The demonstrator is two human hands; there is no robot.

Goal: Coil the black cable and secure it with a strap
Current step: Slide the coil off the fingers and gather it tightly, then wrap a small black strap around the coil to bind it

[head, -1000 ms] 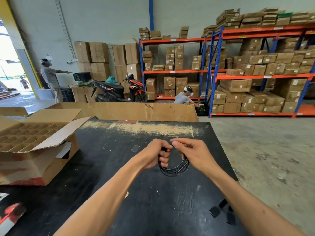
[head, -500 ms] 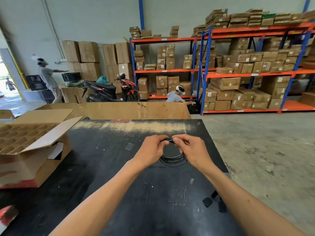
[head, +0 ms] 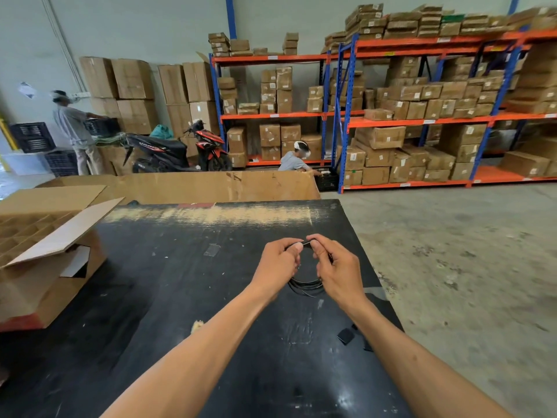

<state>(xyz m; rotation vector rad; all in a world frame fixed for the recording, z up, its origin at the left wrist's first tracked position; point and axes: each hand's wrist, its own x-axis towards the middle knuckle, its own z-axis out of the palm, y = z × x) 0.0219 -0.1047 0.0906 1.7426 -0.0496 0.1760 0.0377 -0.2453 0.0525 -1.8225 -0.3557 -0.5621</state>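
Far left: open cardboard box with a divider grid, resting on the black table. Mid-table: small clear scrap of tape. Left hand, grip pinching the top of the black cable between thumb and curled fingers. Cable is coiled in several loops, held just above the table between both hands. Right hand, grip likewise pinching the coil's top, fingertips nearly touching the left's. Right of the forearm: small black pieces lying near the table edge.
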